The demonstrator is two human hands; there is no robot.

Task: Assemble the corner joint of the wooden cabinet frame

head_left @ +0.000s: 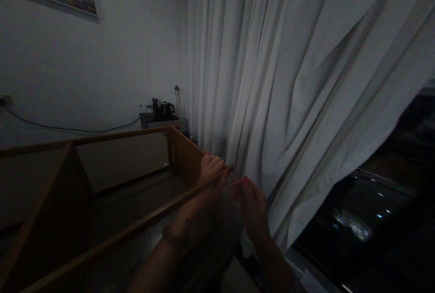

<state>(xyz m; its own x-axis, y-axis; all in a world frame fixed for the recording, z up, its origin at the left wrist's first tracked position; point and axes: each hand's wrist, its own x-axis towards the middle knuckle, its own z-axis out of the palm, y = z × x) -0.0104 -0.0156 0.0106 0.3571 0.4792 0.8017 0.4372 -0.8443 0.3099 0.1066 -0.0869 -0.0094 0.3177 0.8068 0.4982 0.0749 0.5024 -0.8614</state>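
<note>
My left hand (211, 170) is closed around the right end of the front rail of a wooden frame (146, 223). Its thumb lies against the rail near the tip, and a dark bracelet circles that wrist. Just right of the rail's end is my right hand (250, 200), apart from the wood. Its thumb and forefinger are pinched together; dim light hides whatever may be between them. The frame is a large open wooden structure with a side panel (188, 154) and a cross divider, lying across the lower left.
A long pale curtain (258, 80) hangs close to my right hand. Behind the frame, a small stand (159, 123) holds a dark kettle (166, 109). A black cord (68, 128) runs along the wall. Dark glass (360, 207) with reflections lies at the lower right.
</note>
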